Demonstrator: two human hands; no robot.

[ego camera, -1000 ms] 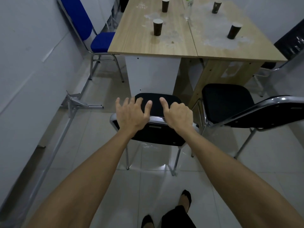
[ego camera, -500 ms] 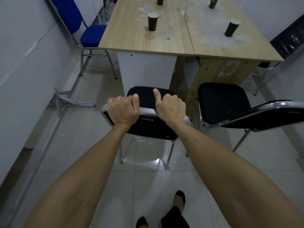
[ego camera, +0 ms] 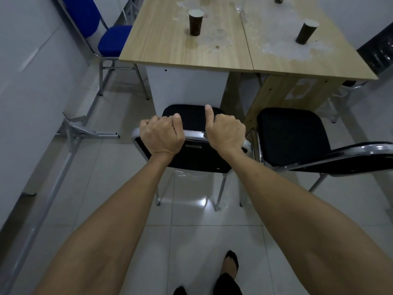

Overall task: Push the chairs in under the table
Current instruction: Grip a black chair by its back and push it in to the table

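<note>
bench far, its white panel facing the near chair | near chair just short of it, seat toward the panel, set for a straight shove | second chair right, angled out | left hand and right hand both closed over the backrest's top rail, right thumb raised

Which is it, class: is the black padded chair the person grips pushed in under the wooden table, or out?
Out. The black padded chair's whole seat shows on the floor side of the wooden table's edge.
</note>
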